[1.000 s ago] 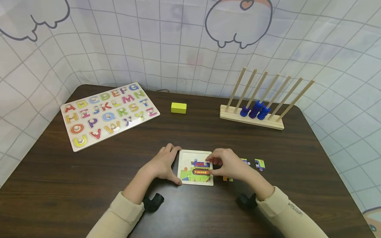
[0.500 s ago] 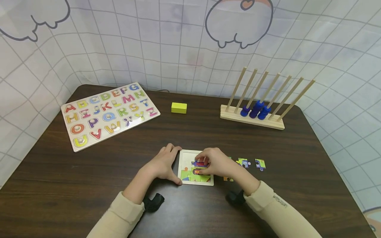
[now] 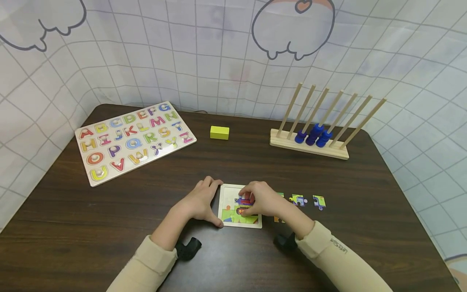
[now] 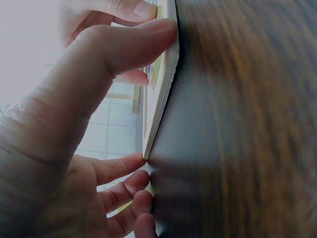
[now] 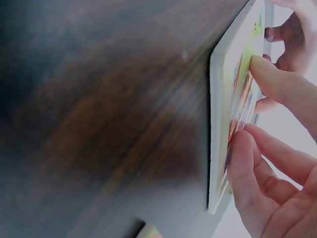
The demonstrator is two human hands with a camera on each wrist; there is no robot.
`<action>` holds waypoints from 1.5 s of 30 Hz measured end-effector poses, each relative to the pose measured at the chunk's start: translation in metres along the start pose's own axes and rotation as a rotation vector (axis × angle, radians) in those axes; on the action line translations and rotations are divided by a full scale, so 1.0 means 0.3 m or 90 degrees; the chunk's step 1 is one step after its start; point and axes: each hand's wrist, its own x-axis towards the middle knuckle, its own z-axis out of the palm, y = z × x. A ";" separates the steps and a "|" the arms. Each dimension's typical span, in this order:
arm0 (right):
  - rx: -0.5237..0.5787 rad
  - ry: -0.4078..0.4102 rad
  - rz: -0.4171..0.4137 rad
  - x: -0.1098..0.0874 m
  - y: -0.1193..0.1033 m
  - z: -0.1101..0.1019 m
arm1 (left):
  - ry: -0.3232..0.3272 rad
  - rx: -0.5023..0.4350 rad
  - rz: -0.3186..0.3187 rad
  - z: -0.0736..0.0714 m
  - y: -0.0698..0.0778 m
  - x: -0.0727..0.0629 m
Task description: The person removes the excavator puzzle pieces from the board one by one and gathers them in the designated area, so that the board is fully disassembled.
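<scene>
On the brown table lies a small square jigsaw puzzle tray (image 3: 230, 193) with a pale wooden rim, partly filled with a green, red and purple vehicle picture. My left hand (image 3: 198, 200) grips its left side, the thumb (image 4: 153, 39) on the near corner and the index finger (image 4: 129, 163) at the far corner. Over the tray's right half, my right hand (image 3: 262, 199) pinches a puzzle piece (image 3: 245, 205) against the picture, thumb (image 5: 267, 74) nearer me and fingers (image 5: 241, 148) beyond. The fingers partly hide the piece and its neighbours.
Loose jigsaw pieces (image 3: 299, 199) lie right of the tray, some partly behind the right hand. A wooden alphabet board (image 3: 136, 140) is at back left, a yellow block (image 3: 219, 132) at back middle. A peg rack (image 3: 310, 148) with blue beads stands at back right, before a patterned curtain (image 3: 219, 61).
My right hand has moved left from the tray's right edge onto the picture, then shifted only slightly. More loose pieces show on the right. The left hand and tray have stayed in place.
</scene>
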 end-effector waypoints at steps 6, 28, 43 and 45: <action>0.003 0.002 -0.004 0.003 0.004 0.003 | 0.001 -0.004 -0.002 -0.001 0.001 -0.002; -0.016 0.009 0.004 0.003 -0.015 0.008 | 0.003 -0.007 0.002 -0.005 -0.003 -0.007; 0.008 0.017 0.013 -0.005 -0.011 0.001 | -0.002 -0.004 -0.007 -0.001 0.000 0.000; 0.009 0.015 0.014 -0.007 -0.011 0.000 | -0.002 -0.004 -0.008 -0.002 0.001 -0.001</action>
